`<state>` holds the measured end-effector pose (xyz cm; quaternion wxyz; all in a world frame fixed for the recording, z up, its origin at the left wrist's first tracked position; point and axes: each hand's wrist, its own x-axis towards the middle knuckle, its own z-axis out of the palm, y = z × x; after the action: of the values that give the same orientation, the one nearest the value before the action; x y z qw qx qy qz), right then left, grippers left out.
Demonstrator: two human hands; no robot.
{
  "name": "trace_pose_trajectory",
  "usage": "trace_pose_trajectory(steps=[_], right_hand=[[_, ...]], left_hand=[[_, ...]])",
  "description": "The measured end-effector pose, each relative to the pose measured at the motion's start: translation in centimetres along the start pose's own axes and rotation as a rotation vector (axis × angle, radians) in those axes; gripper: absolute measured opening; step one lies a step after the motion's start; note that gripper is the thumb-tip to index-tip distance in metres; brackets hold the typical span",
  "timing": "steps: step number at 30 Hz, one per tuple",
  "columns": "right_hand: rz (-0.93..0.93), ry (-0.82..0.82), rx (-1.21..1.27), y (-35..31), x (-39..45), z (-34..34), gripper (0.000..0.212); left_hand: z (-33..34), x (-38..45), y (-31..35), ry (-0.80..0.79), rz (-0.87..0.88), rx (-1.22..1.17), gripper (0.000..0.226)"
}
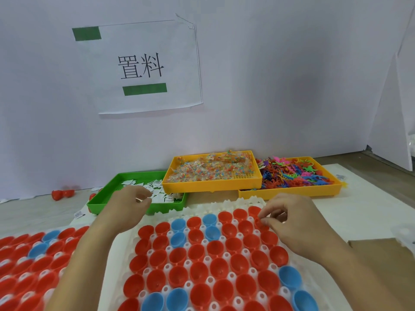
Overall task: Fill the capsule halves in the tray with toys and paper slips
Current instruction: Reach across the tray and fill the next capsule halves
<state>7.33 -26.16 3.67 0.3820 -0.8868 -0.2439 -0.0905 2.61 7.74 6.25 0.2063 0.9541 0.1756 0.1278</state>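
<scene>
Red and blue capsule halves (197, 254), open side up, were seated in the white tray (224, 206). Behind the tray, paper slips (157, 191) were held in a green bin (107, 194), bagged beads in a yellow bin (211, 184), and toys (298, 173) in another. The left hand (130, 205) was curled over the green bin; whether anything was pinched could not be told. The right hand (289, 223) was pinched at a red half near the tray's far edge.

Tray of capsule halves (202, 265) nearest on the counter (370, 198), second tray (27, 254) to its left. Behind: slip bin (101, 198) left, packet bin (211, 184) middle, toy bin (292, 193) right. Sign (143, 68) on the wall behind.
</scene>
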Motion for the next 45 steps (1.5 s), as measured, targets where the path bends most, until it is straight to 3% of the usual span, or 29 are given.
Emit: trace_pose_trajectory(steps=[5,12,20,27,30,32,38,45], right_hand=[[0.009,-0.01,0.028,0.1,0.0,0.0,0.024],[0.039,-0.024,0.091,0.1,-0.1,-0.4,0.031],[0.026,-0.002,0.104,-0.1,-0.1,-0.4,0.03],[-0.016,0.072,0.077,0.2,-0.1,-0.3,0.033],[-0.032,0.129,0.111,-0.1,-0.1,-0.3,0.032],[-0.044,0.185,0.155,-0.6,0.0,-0.4,0.028],[-0.066,0.203,0.384,-2.8,-0.5,-0.5,0.024],[-0.121,0.054,0.588,-4.5,-0.9,-0.6,0.018]], left_hand=[[0.4,2.4,0.0,0.176,-0.097,0.028,0.023],[1.7,6.0,-1.3,0.115,-0.112,0.146,0.009],[2.5,7.5,-1.1,0.09,-0.147,0.242,0.011],[0.8,4.8,1.5,0.415,-0.047,0.043,0.017],[-1.0,2.0,4.2,0.481,-0.026,-0.08,0.013],[-2.3,-0.4,6.3,0.426,0.01,-0.178,0.012],[-2.2,-6.7,12.5,-0.105,0.229,-0.634,0.012],[0.4,-6.8,13.4,-0.22,0.331,-0.538,0.008]])
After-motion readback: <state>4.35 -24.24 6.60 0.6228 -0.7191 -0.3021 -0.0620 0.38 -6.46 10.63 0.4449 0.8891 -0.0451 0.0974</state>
